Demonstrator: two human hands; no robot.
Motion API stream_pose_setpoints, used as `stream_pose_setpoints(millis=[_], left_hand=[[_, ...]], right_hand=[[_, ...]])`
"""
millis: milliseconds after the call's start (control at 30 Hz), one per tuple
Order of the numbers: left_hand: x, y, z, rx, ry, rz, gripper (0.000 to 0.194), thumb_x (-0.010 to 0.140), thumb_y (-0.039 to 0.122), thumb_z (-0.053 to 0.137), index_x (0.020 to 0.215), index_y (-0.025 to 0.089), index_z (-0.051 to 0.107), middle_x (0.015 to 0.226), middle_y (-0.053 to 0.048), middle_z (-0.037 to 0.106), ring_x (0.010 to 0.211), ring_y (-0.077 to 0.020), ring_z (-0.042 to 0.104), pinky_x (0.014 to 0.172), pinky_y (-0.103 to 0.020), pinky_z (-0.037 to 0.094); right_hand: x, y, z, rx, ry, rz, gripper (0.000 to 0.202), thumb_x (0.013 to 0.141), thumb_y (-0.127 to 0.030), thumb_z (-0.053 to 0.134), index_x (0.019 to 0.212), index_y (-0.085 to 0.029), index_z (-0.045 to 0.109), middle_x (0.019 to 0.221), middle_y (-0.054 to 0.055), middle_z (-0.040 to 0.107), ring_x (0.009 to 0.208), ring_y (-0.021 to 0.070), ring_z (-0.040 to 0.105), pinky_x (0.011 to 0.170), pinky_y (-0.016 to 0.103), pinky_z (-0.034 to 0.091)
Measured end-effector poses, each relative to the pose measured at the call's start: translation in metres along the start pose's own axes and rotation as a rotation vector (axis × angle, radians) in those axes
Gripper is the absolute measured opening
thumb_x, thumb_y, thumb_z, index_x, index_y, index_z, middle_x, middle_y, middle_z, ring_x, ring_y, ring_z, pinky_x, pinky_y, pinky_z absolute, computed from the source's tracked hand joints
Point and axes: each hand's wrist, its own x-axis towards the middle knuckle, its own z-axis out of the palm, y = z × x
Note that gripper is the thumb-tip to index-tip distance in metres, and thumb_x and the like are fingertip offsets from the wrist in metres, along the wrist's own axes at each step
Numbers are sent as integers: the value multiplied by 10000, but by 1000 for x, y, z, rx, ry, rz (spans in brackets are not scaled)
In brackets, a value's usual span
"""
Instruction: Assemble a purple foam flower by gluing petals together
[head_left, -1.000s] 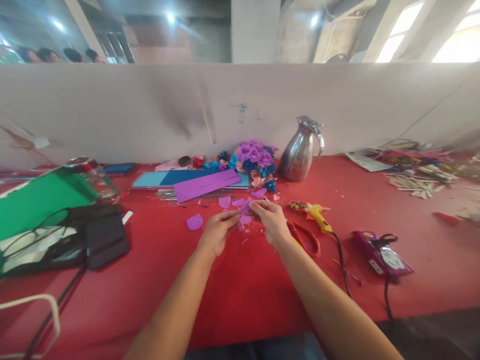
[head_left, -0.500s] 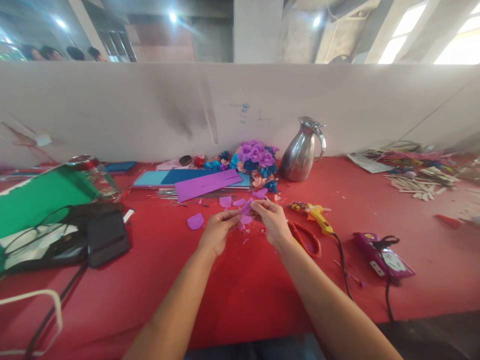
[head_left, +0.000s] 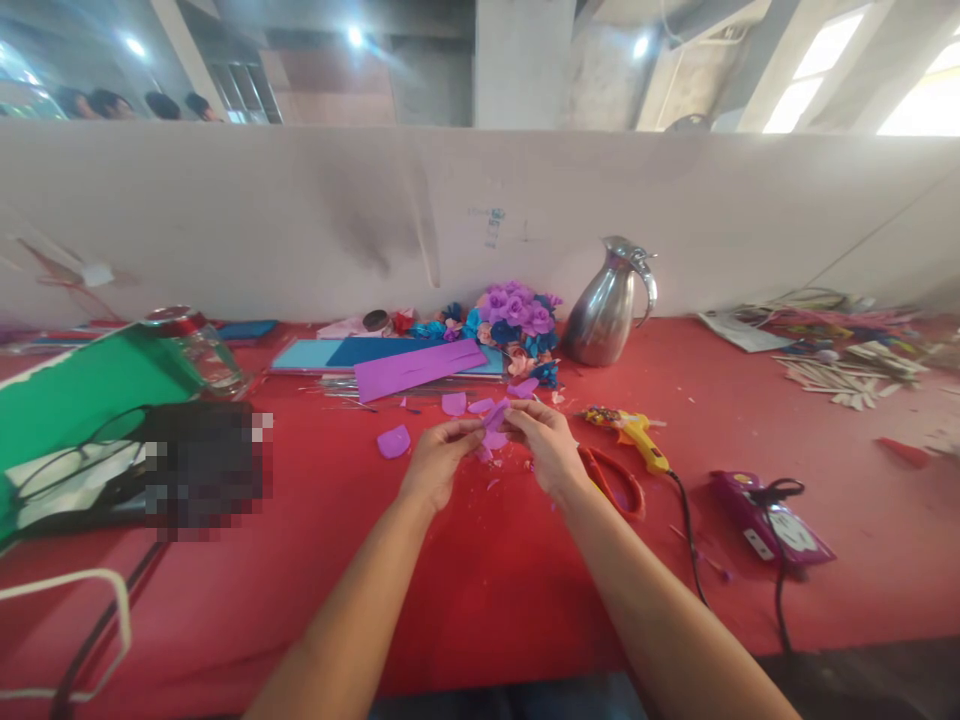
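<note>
Between the fingertips of both hands is a small purple paper petal (head_left: 495, 413), held above the red table. My left hand (head_left: 439, 462) pinches its left side; my right hand (head_left: 545, 440) pinches its right side. Loose purple petals (head_left: 394, 441) lie to the left of the hands and just beyond them. Behind these, a purple paper strip (head_left: 420, 369) rests across blue sheets (head_left: 307, 355). A bunch of paper flowers (head_left: 517, 315) in purple, blue and pink sits against the wall. Beside my right wrist lie red-handled scissors (head_left: 619, 485), partly hidden by the arm.
A yellow glue gun (head_left: 641, 440) with a black cord lies right of the scissors, near a magenta power strip (head_left: 772, 520). A steel jug (head_left: 604, 310) stands at the back. A glass jar (head_left: 206, 350) and green sheet (head_left: 97, 400) are left; wooden sticks (head_left: 847, 370) lie far right.
The view has shifted slightly, so the scene sits a little further right and lower. Both hands keep their pinch on the petal, with hardly any visible movement.
</note>
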Motion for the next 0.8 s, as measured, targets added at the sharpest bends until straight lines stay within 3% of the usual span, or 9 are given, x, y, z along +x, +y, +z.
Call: stream_pose_setpoints(millis=[300, 500, 800], left_hand=[[-1, 0, 0, 22, -4, 21, 211, 528, 200, 814, 723, 144, 756, 677, -39, 703, 590, -112, 581, 629, -249, 443], [-4, 2, 3, 43, 38, 18, 212, 522, 177, 818, 718, 143, 748, 683, -35, 696, 589, -111, 577, 636, -251, 438], [-4, 7, -3, -47, -93, -165, 300, 578, 335, 823, 787, 147, 721, 772, -36, 682, 593, -109, 596, 584, -237, 453]], right_hand=[[-3, -2, 0, -93, -61, -43, 228, 589, -355, 736, 740, -185, 709, 690, 19, 695, 652, 140, 595, 639, 259, 425], [-2, 0, -1, -140, -34, -98, 219, 619, -384, 727, 720, -191, 703, 661, 11, 679, 634, 138, 583, 638, 263, 435], [1, 1, -5, -112, -84, -80, 179, 626, -343, 736, 705, -184, 716, 634, 0, 667, 601, 117, 556, 619, 252, 410]])
